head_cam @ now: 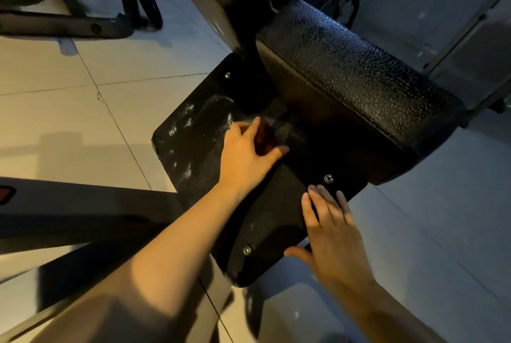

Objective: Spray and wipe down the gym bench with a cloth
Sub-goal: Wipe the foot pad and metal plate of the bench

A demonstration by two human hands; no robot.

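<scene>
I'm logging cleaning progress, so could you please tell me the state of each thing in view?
Left hand: grips the dark cloth on the base plate.
Right hand: flat, fingers straight, resting on the base plate's edge.
base plate: streaked with white smears.
Seat pad: glossy; wetness unclear.

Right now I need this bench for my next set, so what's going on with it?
A person is wiping the black base plate beneath the bench's padded seat. The left hand holds what looks like a dark cloth against the plate, though it is blurred. The right hand rests flat on the plate's near edge. Whitish streaks show on the plate's left part, so the wipe looks unfinished.
</scene>
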